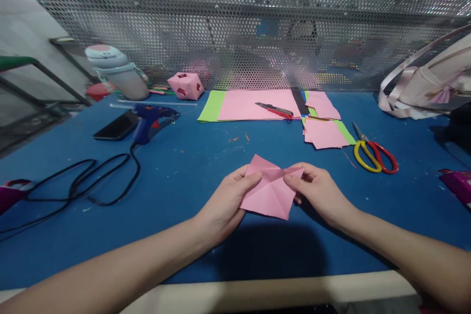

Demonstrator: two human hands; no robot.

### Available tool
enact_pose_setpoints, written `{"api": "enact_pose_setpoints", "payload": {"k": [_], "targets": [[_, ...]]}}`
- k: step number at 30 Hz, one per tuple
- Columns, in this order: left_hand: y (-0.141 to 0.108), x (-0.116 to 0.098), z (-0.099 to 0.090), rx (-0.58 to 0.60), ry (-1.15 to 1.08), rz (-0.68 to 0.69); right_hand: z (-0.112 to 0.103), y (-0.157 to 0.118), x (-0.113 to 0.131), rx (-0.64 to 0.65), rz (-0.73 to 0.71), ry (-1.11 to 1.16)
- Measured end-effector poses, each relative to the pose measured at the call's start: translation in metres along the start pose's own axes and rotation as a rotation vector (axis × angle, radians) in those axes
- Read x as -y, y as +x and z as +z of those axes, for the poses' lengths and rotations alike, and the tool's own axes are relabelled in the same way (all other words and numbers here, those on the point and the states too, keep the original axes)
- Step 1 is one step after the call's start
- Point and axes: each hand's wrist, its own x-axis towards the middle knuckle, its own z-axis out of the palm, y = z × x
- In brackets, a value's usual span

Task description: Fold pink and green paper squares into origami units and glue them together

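Observation:
A creased square of pink paper (270,191) is held up a little above the blue table near its front edge. My left hand (230,201) pinches its left side, thumb on top and fingers beneath. At the upper right corner, my right hand (322,191) grips the paper between thumb and fingers. Fold lines cross the sheet, and its surface is slightly bent between my hands.
Behind lie pink and green sheets (243,105) under a red cutter (275,110), cut squares (324,133) and scissors (374,154). At left are a blue glue gun (147,120), its cord, a phone (117,126), a bottle (121,76) and a pink paper ball (186,86).

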Motion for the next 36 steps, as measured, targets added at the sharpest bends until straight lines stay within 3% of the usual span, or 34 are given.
{"api": "enact_pose_setpoints", "payload": {"k": [8, 18, 23, 36], "targets": [[0.0, 0.004, -0.002, -0.001, 0.039, -0.009, 0.0, -0.003, 0.007, -0.005, -0.04, -0.106], [-0.004, 0.003, 0.001, 0.011, 0.171, -0.016, -0.001, -0.005, 0.006, -0.143, -0.185, -0.193], [-0.006, 0.003, 0.002, 0.025, 0.276, -0.007, -0.001, -0.008, 0.008, -0.148, -0.249, -0.295], [-0.013, 0.005, 0.003, 0.105, 0.494, -0.021, 0.003, -0.014, 0.014, -0.119, -0.22, -0.336]]}}
